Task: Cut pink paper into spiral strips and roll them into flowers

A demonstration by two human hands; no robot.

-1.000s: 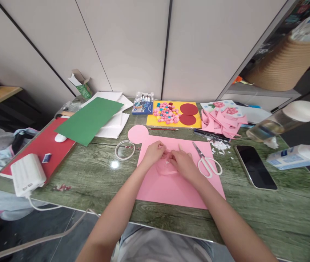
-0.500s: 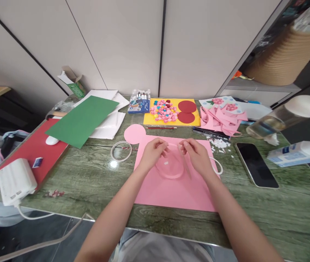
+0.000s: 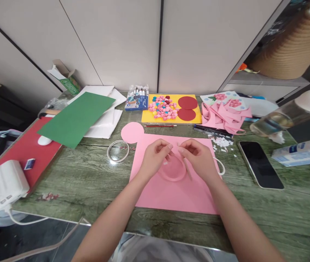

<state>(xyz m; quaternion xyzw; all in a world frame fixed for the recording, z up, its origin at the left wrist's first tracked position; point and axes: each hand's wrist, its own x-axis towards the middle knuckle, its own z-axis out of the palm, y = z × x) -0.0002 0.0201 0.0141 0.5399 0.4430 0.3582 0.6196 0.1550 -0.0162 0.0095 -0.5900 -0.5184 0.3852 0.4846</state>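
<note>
My left hand (image 3: 154, 157) and my right hand (image 3: 198, 158) are side by side over a large pink paper sheet (image 3: 171, 189) on the green table. Each pinches one end of a thin pink paper strip (image 3: 174, 176), which curves down into a loop between them. The ends are held close together at the top. White scissors (image 3: 220, 165) lie just right of my right hand, mostly hidden behind it. A pink paper circle (image 3: 132, 132) lies at the sheet's upper left corner.
A tape ring (image 3: 118, 150) lies left of the sheet. Behind are a yellow board (image 3: 197, 118) with pom-poms and red circles, markers (image 3: 137, 100), green paper (image 3: 75, 118) and pink scraps (image 3: 222, 116). A phone (image 3: 260, 163), bottle (image 3: 282, 120), mouse (image 3: 44, 140) and white charger (image 3: 4, 183) flank the sides.
My hands rose off the sheet and drew apart, pulling the pink strip into a loop, then brought its ends close together again. The view shifted slightly.
</note>
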